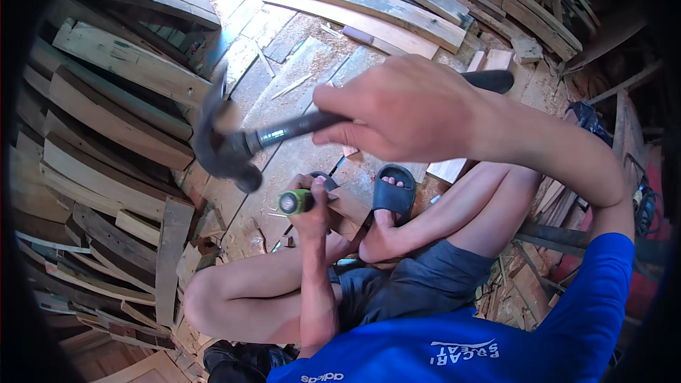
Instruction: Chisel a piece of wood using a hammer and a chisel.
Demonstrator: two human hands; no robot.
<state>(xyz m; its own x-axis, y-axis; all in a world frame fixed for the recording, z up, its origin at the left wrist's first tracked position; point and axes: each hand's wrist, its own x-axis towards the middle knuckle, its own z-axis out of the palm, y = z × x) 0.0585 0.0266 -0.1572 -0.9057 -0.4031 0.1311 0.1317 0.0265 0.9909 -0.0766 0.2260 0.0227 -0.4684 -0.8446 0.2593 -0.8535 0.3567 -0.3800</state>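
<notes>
My right hand [404,110] is closed around the dark handle of a claw hammer [225,150], raised in the air at the middle of the view. The hammer's head points left, and its claw end is blurred. Below it, my left hand [311,216] grips what looks like a chisel [292,203], with a green handle and a round metal cap facing up. Its blade is hidden. Beside that hand, a piece of light brown wood [350,207] lies between my feet, partly covered by my hand and leg.
Stacked curved boards [106,163] fill the left side. Long planks [369,3] lie on the floor at the far side. Wood chips and sawdust cover the floor [298,74]. My sandal [394,191] is next to the wood. More timber [532,18] lies at the far right.
</notes>
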